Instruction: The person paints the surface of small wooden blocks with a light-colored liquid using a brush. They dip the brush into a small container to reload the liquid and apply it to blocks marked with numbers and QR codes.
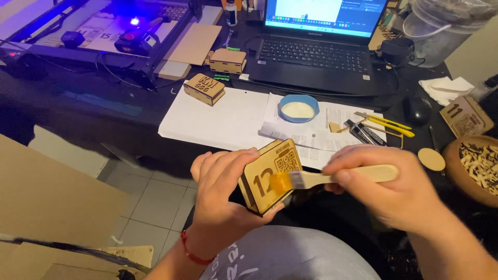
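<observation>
Grey cloth over the person's lap [290,259] filled the bottom of the view, and just above it the left hand [220,189] wrapped its fingers around a small wooden box [270,173], thumb side pressed to the near edge, holding it clear of the desk and above the lap. Its engraved face, bearing a cut number and a square code pattern, was turned up and toward the camera, with the long axis running from lower left to upper right, tilted. The right hand [394,192] was closed around the pale handle of a flat brush [332,178], which lay nearly level, pointing left, its yellowish bristles touching the box face beside the number. Judging by this, the step in hand was coating or gluing the engraved face; the next stroke would call for keeping the box steady and drawing the bristles evenly across without flooding the cut lines. Beyond, on white paper sheets [218,122], sat a blue-rimmed dish [299,109] of white liquid, near yellow-handled cutters [386,123]. Two more wooden boxes [205,88] stood farther back, before an open laptop [316,54]. At the left a laser engraver [119,36] glowed blue; at the right a bowl of small wooden pieces [474,166] sat by a round wooden disc [431,159].
</observation>
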